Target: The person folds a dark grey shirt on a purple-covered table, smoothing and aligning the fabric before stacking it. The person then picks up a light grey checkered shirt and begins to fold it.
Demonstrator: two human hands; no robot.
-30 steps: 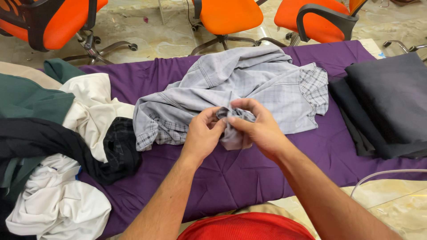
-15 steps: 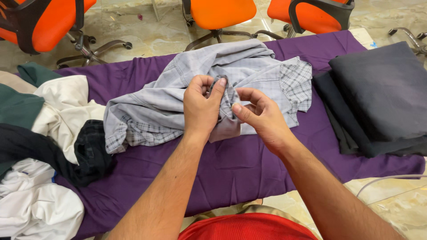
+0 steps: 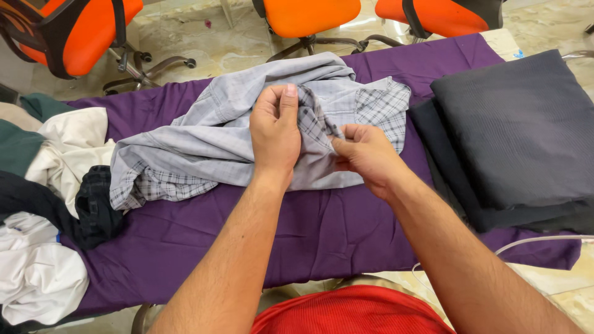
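While both hands pinch a bunched fold of the crumpled grey checked cotton shirt (image 3: 204,133) at mid-frame, left hand (image 3: 275,133) and right hand (image 3: 365,154) close together, the step looks like untangling. Spreading it seems to need room: stacked dark folded cloth (image 3: 513,124) right, heaped clothes (image 3: 55,185) left crowd the purple-covered table (image 3: 322,229).

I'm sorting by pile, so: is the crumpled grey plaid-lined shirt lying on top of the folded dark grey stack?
No, the crumpled grey plaid-lined shirt lies on the purple cloth, left of the folded dark grey stack.
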